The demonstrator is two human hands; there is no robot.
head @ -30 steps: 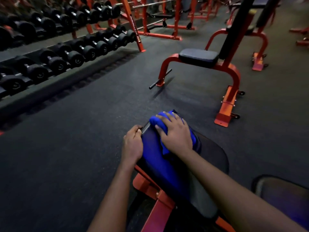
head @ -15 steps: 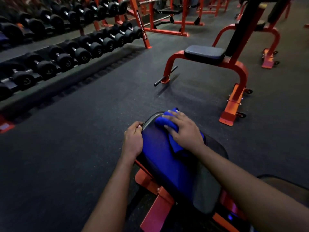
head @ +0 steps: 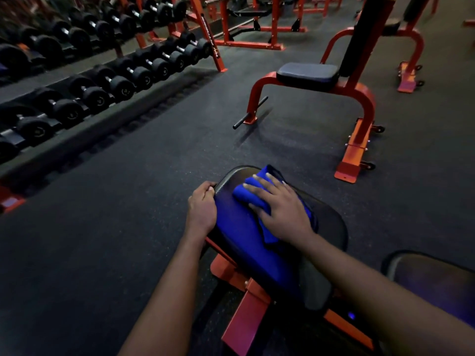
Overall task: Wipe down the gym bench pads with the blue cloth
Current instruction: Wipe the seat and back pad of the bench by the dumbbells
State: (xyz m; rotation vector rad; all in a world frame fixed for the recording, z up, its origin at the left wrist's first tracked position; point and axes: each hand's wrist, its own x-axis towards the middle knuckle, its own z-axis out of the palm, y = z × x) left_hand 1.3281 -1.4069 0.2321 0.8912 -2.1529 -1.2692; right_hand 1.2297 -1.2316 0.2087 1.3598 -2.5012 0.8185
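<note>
A black bench pad (head: 330, 227) on an orange frame sits low in the middle of the head view, its near surface reflecting blue. The blue cloth (head: 248, 195) lies bunched on the pad's far end. My right hand (head: 279, 210) presses flat on the cloth, fingers spread and pointing to the upper left. My left hand (head: 201, 210) curls around the pad's left edge. A second dark pad (head: 437, 276) shows at the lower right, partly hidden by my right forearm.
Another orange bench with a black seat pad (head: 308, 75) stands ahead to the right. A dumbbell rack (head: 97, 80) runs along the left. Orange machine frames (head: 257, 29) line the back. Dark rubber floor (head: 128, 188) lies between them.
My right hand and the cloth have slid a little back from the pad's far tip toward its left side. The left hand keeps its grip on the edge. The view shifted slightly.
</note>
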